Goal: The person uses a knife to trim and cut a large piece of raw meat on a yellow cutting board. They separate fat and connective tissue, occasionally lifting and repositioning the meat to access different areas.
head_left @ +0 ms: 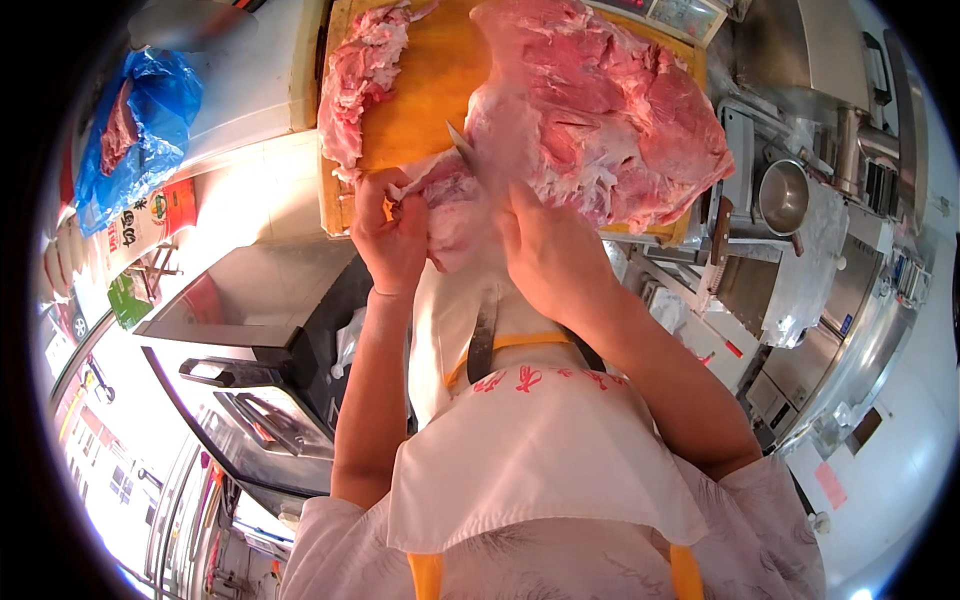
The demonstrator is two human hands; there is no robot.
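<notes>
My left hand [392,245] is closed on the edge of a pale, fatty flap of meat [455,205] at the near edge of a yellow cutting board [430,90]. From the right, my right hand [555,250] grips a knife [463,148]; its pointed blade lies over the flap, tip toward the far left. A hazy smear covers part of the blade and hides the handle. Beyond and to the right spreads a large slab of raw pink meat [630,110]. Fatty meat trimmings [365,75] lie along the board's left side.
At the far left a blue plastic bag [165,105] holds a dark piece of meat. A scale [685,15] stands behind the board. To the right are a wooden-handled blade [722,230] and a metal pot [783,197]. A dark-framed appliance [260,370] stands at lower left.
</notes>
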